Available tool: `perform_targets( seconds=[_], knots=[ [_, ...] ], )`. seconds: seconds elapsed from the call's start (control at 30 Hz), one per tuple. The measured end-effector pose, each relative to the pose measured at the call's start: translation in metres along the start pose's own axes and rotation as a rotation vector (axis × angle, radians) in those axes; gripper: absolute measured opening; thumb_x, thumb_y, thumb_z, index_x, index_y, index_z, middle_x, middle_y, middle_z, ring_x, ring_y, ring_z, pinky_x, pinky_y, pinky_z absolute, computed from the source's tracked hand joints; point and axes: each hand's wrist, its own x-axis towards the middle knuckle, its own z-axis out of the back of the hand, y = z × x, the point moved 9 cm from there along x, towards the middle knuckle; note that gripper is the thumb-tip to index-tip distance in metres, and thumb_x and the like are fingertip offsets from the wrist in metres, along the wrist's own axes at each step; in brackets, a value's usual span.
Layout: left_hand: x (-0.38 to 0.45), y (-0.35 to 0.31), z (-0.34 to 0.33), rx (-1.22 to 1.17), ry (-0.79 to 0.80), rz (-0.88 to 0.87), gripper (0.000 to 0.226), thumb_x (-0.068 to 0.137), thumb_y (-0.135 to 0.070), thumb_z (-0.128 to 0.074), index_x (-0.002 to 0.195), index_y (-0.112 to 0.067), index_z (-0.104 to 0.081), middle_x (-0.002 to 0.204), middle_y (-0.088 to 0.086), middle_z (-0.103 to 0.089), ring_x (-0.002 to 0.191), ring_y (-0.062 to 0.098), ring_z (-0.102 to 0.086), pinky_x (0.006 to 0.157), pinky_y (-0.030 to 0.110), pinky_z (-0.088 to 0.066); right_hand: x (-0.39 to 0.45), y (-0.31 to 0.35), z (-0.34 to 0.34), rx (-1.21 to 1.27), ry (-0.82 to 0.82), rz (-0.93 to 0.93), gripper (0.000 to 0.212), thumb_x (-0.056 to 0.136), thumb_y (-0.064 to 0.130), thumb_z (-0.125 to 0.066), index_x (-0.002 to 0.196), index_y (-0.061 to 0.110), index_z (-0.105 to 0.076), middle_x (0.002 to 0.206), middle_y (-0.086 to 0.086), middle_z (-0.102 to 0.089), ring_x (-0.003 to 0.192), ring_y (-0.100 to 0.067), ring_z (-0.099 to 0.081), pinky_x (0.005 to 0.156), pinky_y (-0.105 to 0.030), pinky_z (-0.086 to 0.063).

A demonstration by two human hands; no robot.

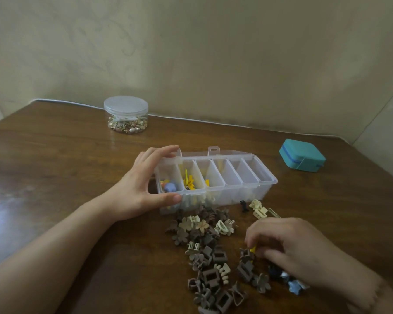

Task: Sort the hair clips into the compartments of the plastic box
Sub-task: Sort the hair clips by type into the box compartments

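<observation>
Two hands, left fingers (168, 152) gripping plastic box (247, 189) end, right fingers (251, 239) pinching yellow clip (253, 248).

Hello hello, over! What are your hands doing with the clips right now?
Left hand gripping clear plastic compartment box at its end. Right hand pinching small yellow clip from brown and beige clip pile. Nothing blocking.

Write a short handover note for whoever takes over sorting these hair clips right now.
Left hand grips the left end of the plastic box, steadying it.
Right hand pinches a yellow clip at the pile of clips in front of the box.
Done: a few clips sit in the left compartments, blue and yellow ones.
Left: the brown and beige pile and the loose beige clips by the box; the right compartments look empty.
</observation>
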Motion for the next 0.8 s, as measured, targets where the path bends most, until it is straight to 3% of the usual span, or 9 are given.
perform_targets(
  seconds=[0.13,0.23,0.33,0.4,0.5,0.67,0.8],
  knots=[
    [-0.001,0.000,0.001,0.014,0.005,0.002,0.098,0.064,-0.076,-0.067,0.149,-0.044,-0.028,0.139,-0.023,-0.041,0.137,0.002,-0.033,0.107,0.024,-0.034,0.001,-0.002,0.000,-0.040,0.042,0.059,0.035,0.086,0.029,-0.068,0.078,0.057,-0.049,0.104,0.032,-0.057,0.098,0.008,-0.056,0.079,-0.014,-0.044],
    [0.000,0.002,0.001,0.002,-0.005,0.005,0.097,0.065,-0.070,-0.069,0.149,-0.043,-0.029,0.139,-0.022,-0.041,0.137,0.001,-0.032,0.111,0.028,-0.033,-0.004,-0.008,0.021,0.101,0.075,0.012,0.025,0.084,0.029,-0.069,0.087,0.052,-0.058,0.102,0.025,-0.061,0.095,0.000,-0.060,0.076,-0.018,-0.048],
    [0.001,0.003,0.000,-0.009,-0.008,0.004,0.097,0.065,-0.069,-0.070,0.149,-0.043,-0.028,0.139,-0.019,-0.042,0.137,0.003,-0.033,0.111,0.030,-0.035,0.011,0.005,0.067,0.371,-0.158,-0.020,0.013,0.074,0.036,-0.073,0.083,0.041,-0.065,0.091,0.008,-0.068,0.077,-0.012,-0.065,0.064,-0.030,-0.056],
    [0.001,0.003,0.000,-0.016,-0.008,0.002,0.097,0.066,-0.068,-0.070,0.150,-0.043,-0.028,0.139,-0.019,-0.042,0.137,0.003,-0.033,0.110,0.030,-0.035,0.038,0.027,0.082,0.553,-0.285,0.029,0.017,0.073,0.020,-0.078,0.081,0.028,-0.066,0.083,0.003,-0.070,0.068,-0.011,-0.065,0.061,-0.027,-0.056],
    [0.000,0.002,0.001,-0.012,-0.022,-0.015,0.097,0.066,-0.066,-0.072,0.149,-0.045,-0.027,0.138,-0.024,-0.041,0.136,0.002,-0.033,0.109,0.025,-0.034,0.094,0.054,0.071,0.718,-0.294,-0.004,0.021,0.074,0.001,-0.078,0.084,0.013,-0.065,0.075,-0.002,-0.069,0.055,-0.004,-0.058,0.052,-0.017,-0.045],
    [0.000,0.002,0.001,-0.005,-0.020,-0.012,0.098,0.066,-0.066,-0.072,0.149,-0.043,-0.027,0.138,-0.026,-0.040,0.135,0.002,-0.033,0.108,0.026,-0.036,0.141,0.055,0.042,0.757,-0.221,-0.206,0.016,0.078,0.009,-0.076,0.091,0.011,-0.067,0.073,-0.007,-0.071,0.035,0.002,-0.045,0.043,-0.021,-0.037],
    [0.000,0.000,0.002,0.006,-0.027,-0.024,0.097,0.067,-0.065,-0.072,0.150,-0.038,-0.030,0.138,-0.019,-0.042,0.135,0.007,-0.034,0.111,0.029,-0.036,0.112,0.026,0.074,0.802,-0.428,-0.193,0.004,0.085,0.013,-0.070,0.086,0.010,-0.069,0.070,-0.006,-0.071,0.039,-0.004,-0.043,0.039,-0.017,-0.036]
  ],
)
